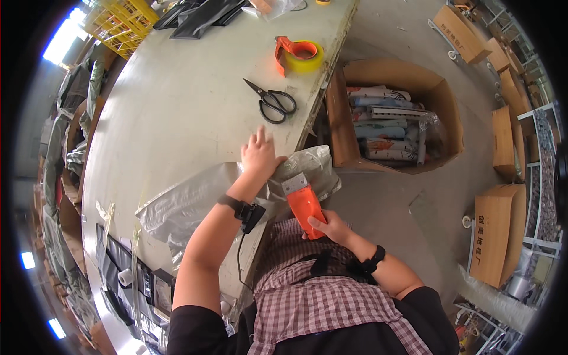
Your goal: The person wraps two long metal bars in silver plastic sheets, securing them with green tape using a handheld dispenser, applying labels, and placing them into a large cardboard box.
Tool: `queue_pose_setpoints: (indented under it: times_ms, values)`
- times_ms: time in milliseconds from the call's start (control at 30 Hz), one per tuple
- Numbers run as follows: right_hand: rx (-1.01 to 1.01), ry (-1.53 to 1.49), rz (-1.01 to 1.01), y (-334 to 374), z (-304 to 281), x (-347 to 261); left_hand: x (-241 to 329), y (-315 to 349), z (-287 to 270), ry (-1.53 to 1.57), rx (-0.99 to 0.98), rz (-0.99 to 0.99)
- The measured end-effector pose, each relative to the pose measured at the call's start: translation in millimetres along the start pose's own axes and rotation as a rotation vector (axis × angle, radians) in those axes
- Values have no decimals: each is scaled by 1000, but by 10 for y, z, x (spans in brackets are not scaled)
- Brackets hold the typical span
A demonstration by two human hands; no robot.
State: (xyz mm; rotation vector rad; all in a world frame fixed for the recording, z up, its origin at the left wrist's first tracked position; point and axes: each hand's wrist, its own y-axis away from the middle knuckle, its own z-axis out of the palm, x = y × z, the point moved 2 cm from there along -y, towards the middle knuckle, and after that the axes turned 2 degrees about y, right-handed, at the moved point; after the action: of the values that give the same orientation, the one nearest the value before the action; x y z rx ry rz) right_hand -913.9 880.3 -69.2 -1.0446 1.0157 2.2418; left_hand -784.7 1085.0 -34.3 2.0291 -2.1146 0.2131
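Note:
My right hand (332, 228) is wrapped round an orange hand tool (307, 210) with a flat metal head; its exact kind I cannot make out. The tool is held at the table's near right edge, its head over a silvery-grey plastic bag (198, 189). The bag lies crumpled across that edge. My left hand (259, 155) is open at the bag's far side, fingers stretched forward and slightly blurred, with nothing in them. Just beyond those fingertips lie black-handled scissors (274, 107), blades pointing far left. Farther off, an orange tape dispenser (281, 52) sits against a roll of yellow tape (315, 59).
An open cardboard box (338, 118) full of rolled, wrapped goods stands beside the table (171, 106) on the right. Black plastic bags (198, 18) lie at the far end. Several cartons (500, 228) and a metal rack (541, 236) line the right side.

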Motion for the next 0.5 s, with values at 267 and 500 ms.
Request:
queue_pose_setpoints:
  times_ms: [267, 500]
  values:
    - [-163, 93, -82, -33, -32, -118, -25, 492, 52, 25, -163, 294]
    - [-82, -112, 177, -166, -717, 1045, 92, 292, -99, 72, -464, 196]
